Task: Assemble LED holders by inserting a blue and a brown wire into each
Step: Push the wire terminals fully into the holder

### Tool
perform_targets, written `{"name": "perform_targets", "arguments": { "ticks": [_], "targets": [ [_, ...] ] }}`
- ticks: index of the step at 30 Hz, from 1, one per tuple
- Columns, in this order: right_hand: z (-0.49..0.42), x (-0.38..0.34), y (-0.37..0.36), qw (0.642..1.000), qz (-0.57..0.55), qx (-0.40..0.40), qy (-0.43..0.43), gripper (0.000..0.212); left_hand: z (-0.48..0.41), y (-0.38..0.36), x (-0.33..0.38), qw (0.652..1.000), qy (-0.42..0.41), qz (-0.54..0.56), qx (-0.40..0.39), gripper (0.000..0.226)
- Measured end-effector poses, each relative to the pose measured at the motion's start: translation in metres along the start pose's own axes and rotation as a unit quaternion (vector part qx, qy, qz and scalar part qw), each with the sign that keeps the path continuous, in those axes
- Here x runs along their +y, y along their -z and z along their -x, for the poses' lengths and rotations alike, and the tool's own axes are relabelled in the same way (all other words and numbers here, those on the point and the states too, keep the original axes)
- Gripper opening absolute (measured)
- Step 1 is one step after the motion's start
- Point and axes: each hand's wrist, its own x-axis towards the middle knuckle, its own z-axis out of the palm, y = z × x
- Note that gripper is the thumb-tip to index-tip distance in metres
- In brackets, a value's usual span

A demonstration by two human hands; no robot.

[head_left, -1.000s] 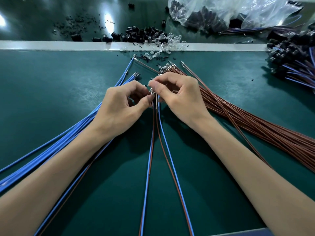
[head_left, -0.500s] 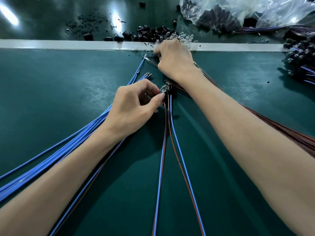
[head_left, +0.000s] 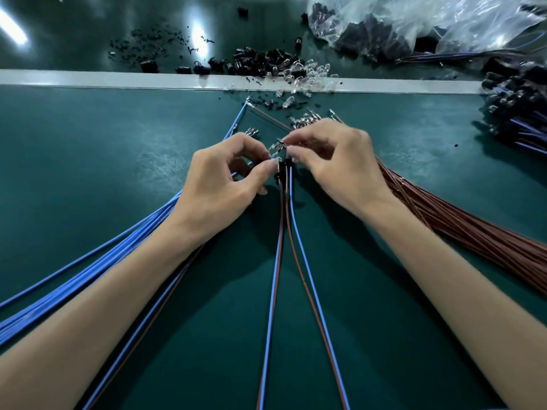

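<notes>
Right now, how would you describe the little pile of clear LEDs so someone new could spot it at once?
Find the pale strip running across the far edge of the green mat. Near its middle, a small heap of clear LEDs spills over the strip onto the mat. They are glassy and colourless, unlike the black holders heaped just to their left.

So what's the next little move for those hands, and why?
Probably the right hand eases the clear LED down into the black holder that the left hand pinches. The LED is held just above the holder, and blue and brown wires already trail from it toward the person.
</notes>
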Motion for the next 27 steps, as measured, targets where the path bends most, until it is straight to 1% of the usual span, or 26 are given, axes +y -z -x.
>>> {"name": "perform_targets", "arguments": {
  "ticks": [4,9,13,17,24,27],
  "targets": [
    [0.0158,0.003,-0.0019,0.997,-0.069,-0.034,0.01,0.021,-0.0008,0.0014,0.0011,1.0,-0.001,-0.013,0.012,0.013],
    [0.0142,0.0031,-0.002,0.985,-0.17,-0.028,-0.024,0.017,-0.0016,0.0008,0.0019,1.0,-0.007,-0.024,-0.019,0.013],
    [0.0136,0.0046,-0.0021,0.985,-0.17,-0.024,-0.026,0.009,-0.0008,0.0002,0.0021,1.0,-0.005,-0.019,-0.02,0.012],
    [0.0126,0.004,-0.002,0.984,-0.173,-0.031,-0.024,0.01,-0.0012,0.0009,0.0017,1.0,-0.003,-0.018,-0.002,0.014],
    [0.013,0.0023,-0.0014,0.984,-0.17,-0.046,-0.022,0.009,-0.0018,0.0009,0.0017,1.0,0.003,0.007,0.008,0.006],
    [0.013,0.0013,-0.0018,0.984,-0.172,-0.042,-0.019,0.007,-0.0015,0.0015,0.0009,1.0,-0.003,0.01,0.009,0.008]
  ]
}}
